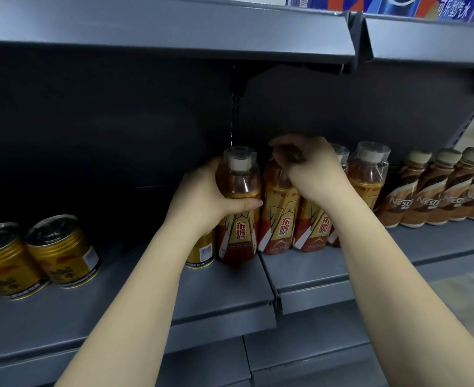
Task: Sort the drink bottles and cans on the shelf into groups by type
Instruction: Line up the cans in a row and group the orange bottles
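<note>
Head view. Amber drink bottle [238,208]: clear plastic, gold-and-red label, white cap under a clear cover; upright at centre frame on the grey metal shelf [216,289]. Left hand [202,202] wraps its middle, thumb across the label. Right hand [311,169], fingers curled, pinches the top of the neighbouring bottle [279,219] in a row of like bottles. Gold cans [62,252], ribbed lids, stand lower left; another can [201,252] sits just behind the left wrist. Brown coffee bottles [431,191], beige caps, line the right.
</note>
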